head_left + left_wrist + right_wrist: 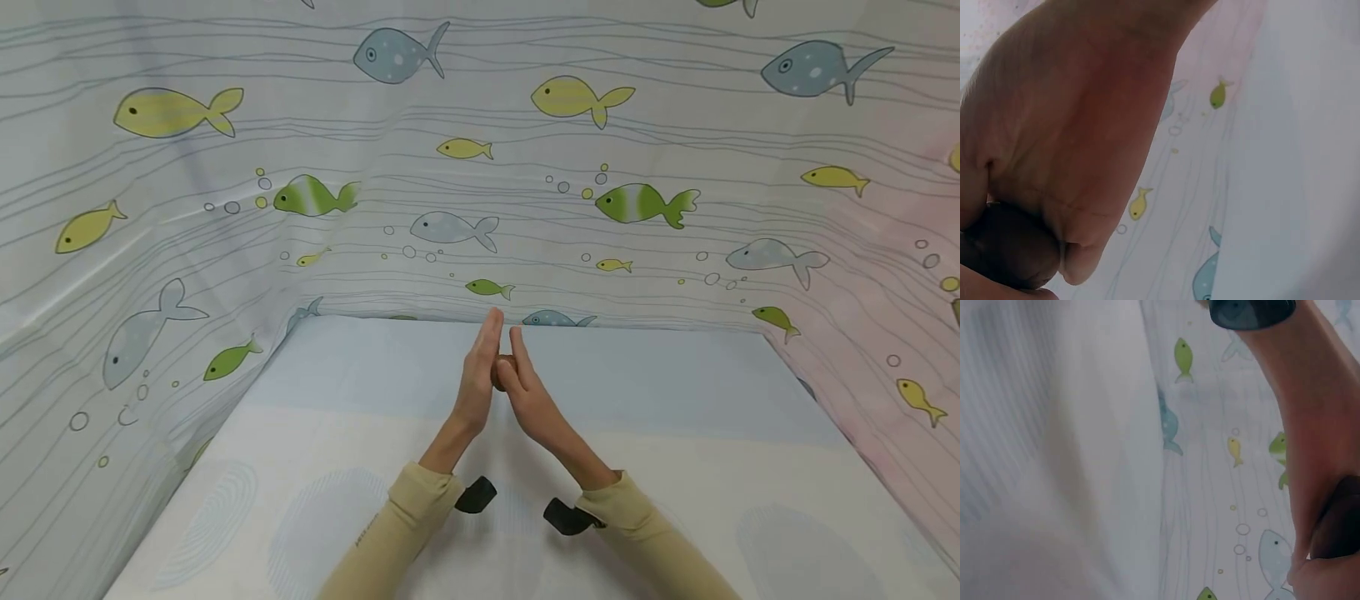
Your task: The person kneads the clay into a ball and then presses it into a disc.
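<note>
My left hand [477,379] and right hand [531,398] are raised over the middle of the table, palms facing each other and fingers straight, pointing up and away. A small brown lump [501,372] is pressed between the two palms. In the left wrist view the brown lump [1013,249] shows at the bottom left against a palm [1079,125]. The right wrist view catches the lump's dark edge [1340,519] at the right, beside a hand and forearm [1310,425]. Neither hand curls its fingers round the lump.
A table [360,433] covered in a pale blue and white cloth lies under the hands. A fish-print curtain [525,167] walls it in at the left, back and right. Black wrist cameras [476,495] [567,517] sit at both cuffs.
</note>
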`<move>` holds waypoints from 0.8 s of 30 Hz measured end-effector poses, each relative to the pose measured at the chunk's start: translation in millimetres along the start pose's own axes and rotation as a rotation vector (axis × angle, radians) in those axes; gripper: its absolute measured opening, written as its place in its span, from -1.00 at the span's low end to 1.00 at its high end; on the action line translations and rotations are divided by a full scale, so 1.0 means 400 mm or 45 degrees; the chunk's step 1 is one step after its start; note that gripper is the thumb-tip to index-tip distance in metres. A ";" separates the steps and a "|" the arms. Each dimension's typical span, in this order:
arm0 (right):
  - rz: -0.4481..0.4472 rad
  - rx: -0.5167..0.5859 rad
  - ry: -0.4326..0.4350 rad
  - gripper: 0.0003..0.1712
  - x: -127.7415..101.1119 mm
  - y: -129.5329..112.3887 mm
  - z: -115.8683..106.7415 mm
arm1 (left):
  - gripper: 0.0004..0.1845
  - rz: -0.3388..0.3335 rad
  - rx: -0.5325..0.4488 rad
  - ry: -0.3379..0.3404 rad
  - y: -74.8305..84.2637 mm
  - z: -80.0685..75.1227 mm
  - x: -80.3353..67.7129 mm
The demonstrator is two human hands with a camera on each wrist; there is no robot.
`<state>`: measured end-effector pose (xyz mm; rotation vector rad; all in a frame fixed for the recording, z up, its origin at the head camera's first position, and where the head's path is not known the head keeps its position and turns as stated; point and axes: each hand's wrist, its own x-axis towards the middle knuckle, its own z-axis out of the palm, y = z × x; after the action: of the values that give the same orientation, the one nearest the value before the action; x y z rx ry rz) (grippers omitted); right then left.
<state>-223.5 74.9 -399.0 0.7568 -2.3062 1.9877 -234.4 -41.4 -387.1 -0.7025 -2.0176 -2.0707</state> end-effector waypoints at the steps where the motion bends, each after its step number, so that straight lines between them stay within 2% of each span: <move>1: -0.017 -0.008 -0.002 -0.25 -0.003 -0.003 0.005 | -0.31 0.008 0.020 0.009 0.003 -0.002 0.004; 7: -0.098 -0.002 0.033 -0.27 -0.023 -0.023 0.029 | -0.40 0.089 0.083 0.042 0.017 -0.013 0.026; 11: -0.134 0.011 0.020 -0.25 -0.038 -0.040 0.046 | -0.42 0.125 -0.005 0.037 0.017 -0.024 0.038; 15: -0.137 0.029 -0.019 -0.26 -0.058 -0.061 0.061 | -0.39 0.120 -0.104 0.023 0.014 -0.038 0.046; 24: -0.122 0.053 -0.023 -0.28 -0.088 -0.086 0.082 | -0.36 0.087 -0.183 -0.049 -0.012 -0.058 0.052</move>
<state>-170.3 53.9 -384.3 0.8744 -2.1991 2.0025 -259.7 -59.4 -381.7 -0.8301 -1.8504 -2.1949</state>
